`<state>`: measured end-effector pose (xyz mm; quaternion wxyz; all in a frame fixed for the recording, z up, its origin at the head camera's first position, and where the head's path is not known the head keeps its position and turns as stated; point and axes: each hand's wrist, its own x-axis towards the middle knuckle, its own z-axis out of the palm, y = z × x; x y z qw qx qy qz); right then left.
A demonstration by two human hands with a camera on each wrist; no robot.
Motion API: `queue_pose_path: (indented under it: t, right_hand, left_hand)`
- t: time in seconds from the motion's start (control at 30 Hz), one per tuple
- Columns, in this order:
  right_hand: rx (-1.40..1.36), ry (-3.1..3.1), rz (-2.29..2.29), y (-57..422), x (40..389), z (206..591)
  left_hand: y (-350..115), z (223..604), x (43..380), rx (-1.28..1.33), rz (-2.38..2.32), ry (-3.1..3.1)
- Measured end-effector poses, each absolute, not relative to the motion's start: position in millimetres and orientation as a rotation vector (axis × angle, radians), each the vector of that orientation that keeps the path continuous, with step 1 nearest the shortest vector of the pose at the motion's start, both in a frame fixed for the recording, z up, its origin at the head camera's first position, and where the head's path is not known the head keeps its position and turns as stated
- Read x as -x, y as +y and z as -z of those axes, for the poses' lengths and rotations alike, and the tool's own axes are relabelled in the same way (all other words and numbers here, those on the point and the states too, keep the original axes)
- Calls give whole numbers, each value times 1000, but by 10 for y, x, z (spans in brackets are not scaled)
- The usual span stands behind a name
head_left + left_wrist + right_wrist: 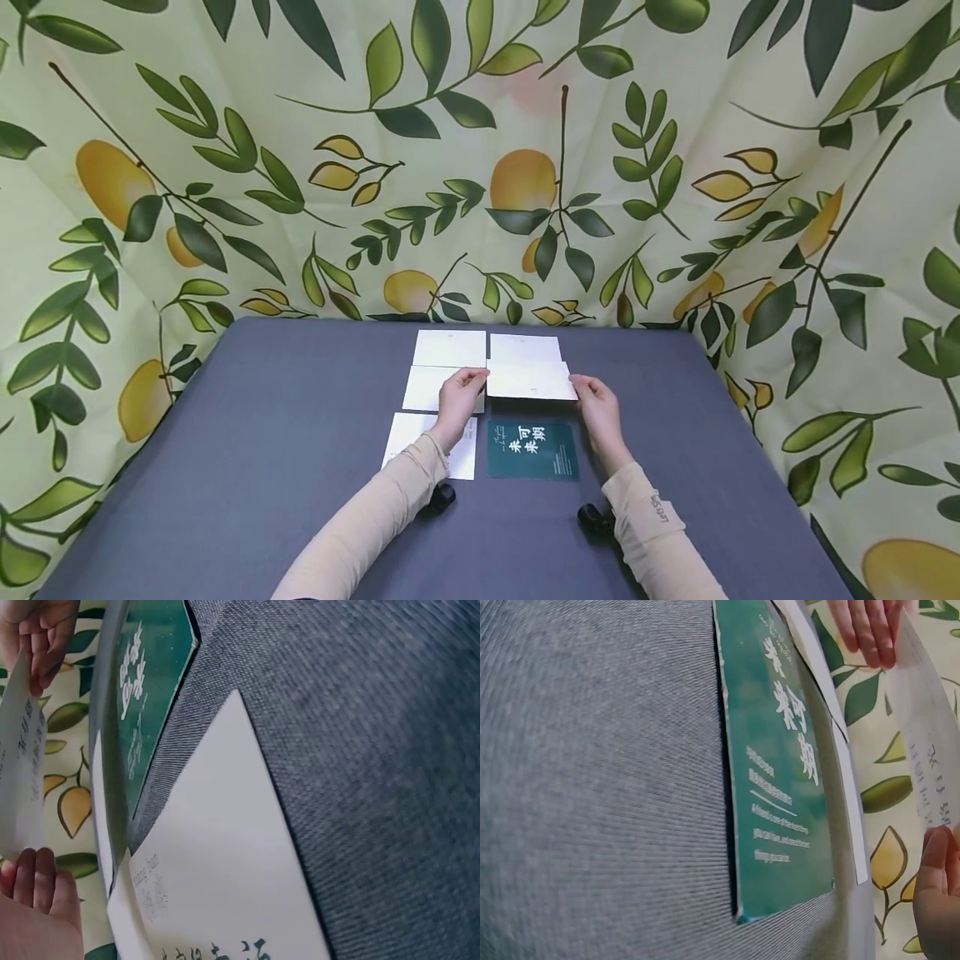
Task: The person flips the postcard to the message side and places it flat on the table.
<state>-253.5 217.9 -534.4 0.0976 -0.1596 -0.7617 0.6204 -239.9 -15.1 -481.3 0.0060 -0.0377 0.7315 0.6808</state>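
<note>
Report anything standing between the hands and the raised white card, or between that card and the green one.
Nothing visible: left hand and right hand grip the raised white card directly; only tabletop shows between it and the green card.

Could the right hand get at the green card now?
Probably yes, after letting go: the right hand pinches a raised white card, while the green card lies close by, uncovered.

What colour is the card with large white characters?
The card is dark bluish green; the right wrist view shows it best.
</note>
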Motion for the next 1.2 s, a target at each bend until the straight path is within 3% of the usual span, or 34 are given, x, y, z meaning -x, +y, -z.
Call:
queue_pose_path:
  t: [0.3, 0.63, 1.2]
  right_hand:
    - [332, -2344, -1725, 2118, 2392, 5188]
    - [415, -2585, -1505, 2051, 2298, 4902]
    - [365, -2852, -1230, 2058, 2417, 4901]
  left_hand:
    - [-101, 4841, 2432, 71, -2022, 2391]
    - [-76, 4809, 2453, -36, -1684, 2609]
    - [80, 4782, 2461, -282, -1158, 2837]
